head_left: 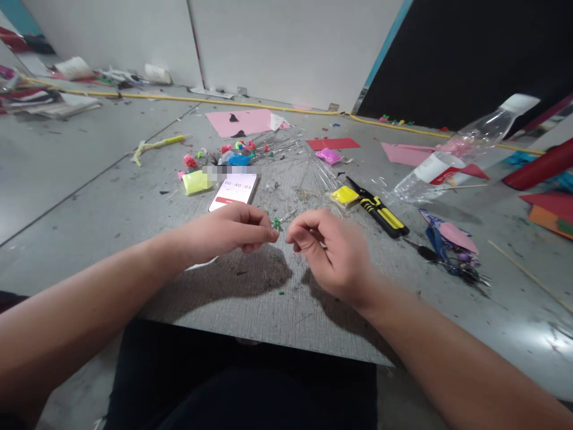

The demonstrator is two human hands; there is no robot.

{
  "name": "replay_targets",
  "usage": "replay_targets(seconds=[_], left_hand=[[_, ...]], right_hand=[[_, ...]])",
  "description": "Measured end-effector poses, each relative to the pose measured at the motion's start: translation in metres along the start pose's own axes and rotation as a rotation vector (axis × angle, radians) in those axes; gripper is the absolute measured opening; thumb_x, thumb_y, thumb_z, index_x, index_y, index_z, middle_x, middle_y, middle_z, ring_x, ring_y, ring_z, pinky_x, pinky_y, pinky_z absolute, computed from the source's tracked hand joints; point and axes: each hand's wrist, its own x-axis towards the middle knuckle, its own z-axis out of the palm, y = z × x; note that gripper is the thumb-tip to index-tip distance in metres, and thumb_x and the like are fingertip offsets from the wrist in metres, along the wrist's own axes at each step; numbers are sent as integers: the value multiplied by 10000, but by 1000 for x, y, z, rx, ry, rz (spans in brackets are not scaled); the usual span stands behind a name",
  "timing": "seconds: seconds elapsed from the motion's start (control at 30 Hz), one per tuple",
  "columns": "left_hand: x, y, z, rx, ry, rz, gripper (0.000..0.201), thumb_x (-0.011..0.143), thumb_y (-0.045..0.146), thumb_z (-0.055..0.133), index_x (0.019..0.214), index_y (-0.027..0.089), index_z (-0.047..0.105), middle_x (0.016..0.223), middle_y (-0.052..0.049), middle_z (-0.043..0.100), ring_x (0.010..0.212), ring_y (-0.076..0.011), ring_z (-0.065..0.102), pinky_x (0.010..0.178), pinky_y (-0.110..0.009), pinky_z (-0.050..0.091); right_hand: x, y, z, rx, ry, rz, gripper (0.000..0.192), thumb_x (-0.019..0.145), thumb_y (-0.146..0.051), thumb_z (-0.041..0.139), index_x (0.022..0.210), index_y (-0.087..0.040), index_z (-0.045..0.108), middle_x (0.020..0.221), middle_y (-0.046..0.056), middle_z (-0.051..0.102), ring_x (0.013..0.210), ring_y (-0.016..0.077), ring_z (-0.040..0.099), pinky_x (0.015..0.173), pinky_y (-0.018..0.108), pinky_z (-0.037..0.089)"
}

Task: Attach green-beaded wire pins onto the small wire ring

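Both hands meet low over the near part of the grey table, a small gap between their fingertips. My left hand [244,228] is closed in a pinch, thumb against the fingers. Just past its fingertips shows a small green piece [276,223] with a thin pale strand running right; whether the hand holds it or it lies behind, I cannot tell. My right hand [329,251] is also pinched, slightly blurred, and what its fingers hold, if anything, is hidden. Behind my left hand lies a phone [235,188] with a running timer.
Yellow-black pliers [382,214] and a yellow packet [344,195] lie right of centre, near keys [468,272]. A clear plastic bottle [465,149] leans at the right. Blue clay [239,159], a pale-yellow packet [197,182] and pink paper [244,122] lie farther back.
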Motion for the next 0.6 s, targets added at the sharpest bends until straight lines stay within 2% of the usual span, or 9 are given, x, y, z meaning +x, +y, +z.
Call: replay_targets(seconds=[0.1, 0.2, 0.37, 0.47, 0.6], left_hand=[[0, 0, 0, -20, -5, -8, 244, 877, 291, 631, 665, 178, 588, 578, 44, 492, 584, -96, 424, 571, -267, 305], [0, 0, 0, -29, -12, -4, 234, 869, 294, 636, 669, 180, 595, 580, 44, 493, 587, -98, 426, 575, -266, 308], [0, -1, -2, -31, -39, -18, 193, 871, 300, 629, 718, 184, 641, 609, 39, 517, 605, -98, 447, 580, -258, 322], [0, -2, -1, -91, -69, -42, 131, 842, 245, 640, 728, 181, 649, 630, 39, 526, 610, -92, 462, 575, -250, 327], [-2, -1, 2, -193, -99, -35, 112, 814, 180, 637, 702, 173, 635, 612, 41, 513, 595, -86, 457, 570, -243, 331]], right_hand=[[1, 1, 2, 81, 91, -36, 66, 951, -202, 601, 907, -217, 647, 912, 32, 738, 723, 128, 671, 629, 280, 531], [2, -2, 3, 102, 154, -116, 127, 902, -120, 648, 862, -231, 695, 930, 34, 763, 792, 153, 712, 685, 307, 574], [2, -8, 5, 29, 122, -177, 115, 856, -101, 715, 838, -212, 690, 807, 28, 730, 748, 145, 685, 683, 293, 555], [2, -5, 9, 17, 111, -171, 55, 880, -172, 716, 846, -196, 680, 808, 38, 697, 743, 144, 647, 678, 293, 532], [3, 0, 13, 48, 98, -164, 67, 900, -240, 703, 849, -200, 685, 834, 35, 649, 780, 154, 611, 707, 314, 514]])
